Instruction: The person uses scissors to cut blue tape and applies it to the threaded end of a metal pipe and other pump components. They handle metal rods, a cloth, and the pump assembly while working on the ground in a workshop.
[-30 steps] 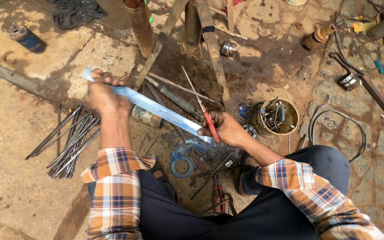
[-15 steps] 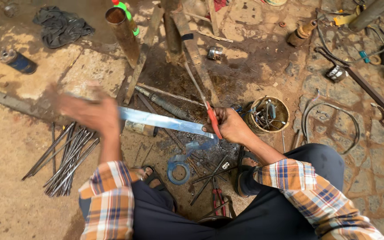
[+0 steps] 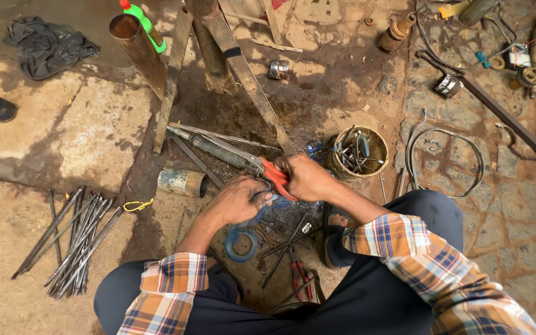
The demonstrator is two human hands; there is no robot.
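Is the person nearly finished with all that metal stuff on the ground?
Hard to tell. A bundle of thin rods already lies on the ground. In hand: the right hand grips orange-handled snips, and the left hand is beside them. Nothing shows between the blades. Scattered tools and a tin of bits lie about unsorted.

Count on site: two hands, left (image 3: 238, 200) and right (image 3: 306, 177). One pair of snips (image 3: 231, 155) with orange handles. One bundle of rods (image 3: 72, 239) (individual rods too many and too overlapped to count). One basket (image 3: 376, 144) of mixed metal bits. One blue ring (image 3: 242, 244). One dark rag (image 3: 48, 44). One green bottle (image 3: 144, 25). One rusty pipe (image 3: 139, 51). One short cylinder (image 3: 182, 182). One wire loop (image 3: 445, 162).
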